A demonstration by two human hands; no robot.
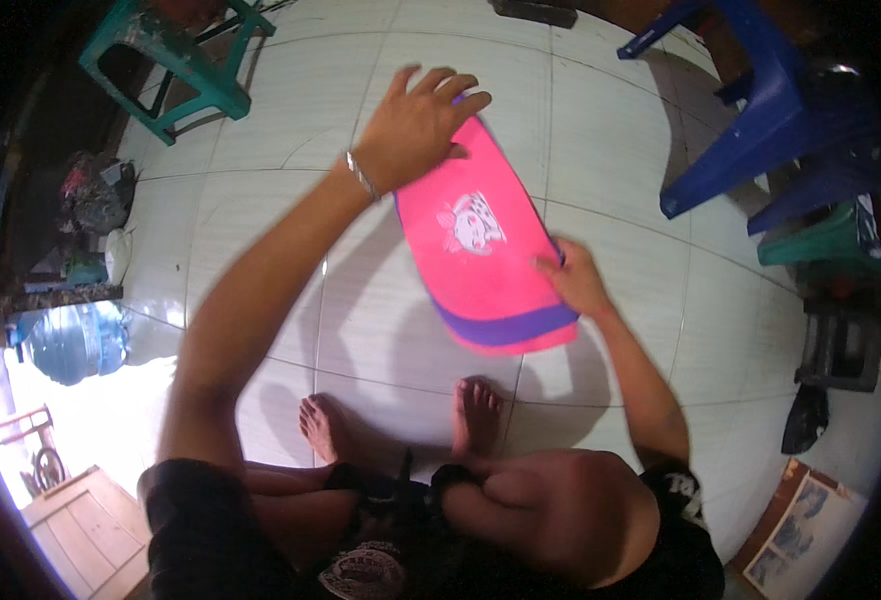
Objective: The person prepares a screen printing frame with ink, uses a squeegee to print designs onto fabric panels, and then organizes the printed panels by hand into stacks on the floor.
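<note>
Out in front of me is a bright pink flat panel (505, 275) with a rounded lower edge and a white cartoon print. A purple layer (510, 327) shows along its curved edge, with another strip of pink below that. My left hand (405, 135) grips the far end from above, fingers over the edge and thumb on the pink face. At the near right edge, my right hand (582, 283) pinches the layers, its thumb on top. Whether the panel is fabric or foam I cannot tell.
Pale tiles (610, 250) cover the floor around my bare feet (476, 410). A green stool (175, 60) stands far left, and blue plastic chairs (750, 120) are at the far right. At left is a large water bottle (80, 340); a dark crate (840, 345) sits at right.
</note>
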